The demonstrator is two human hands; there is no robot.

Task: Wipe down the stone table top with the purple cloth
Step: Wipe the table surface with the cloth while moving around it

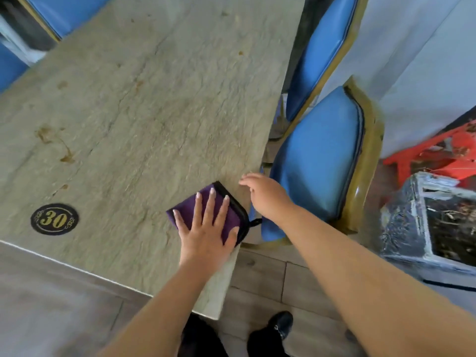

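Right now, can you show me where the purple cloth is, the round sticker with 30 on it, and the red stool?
purple cloth (186, 211), head view, bare fabric left of the fingers
number sticker (54, 219), head view, its middle
red stool (438, 153), head view, its top

My head camera feed is bright and evenly lit by soft daylight, with no hard shadows on the stone table top (144, 104). A pale sheen lies across its far end. Motion blur softens the whole frame; my right hand (268, 197) and the red stool (438, 155) smear most. Wide-angle distortion bends the table edges and the blue chairs (316, 161) toward the borders.
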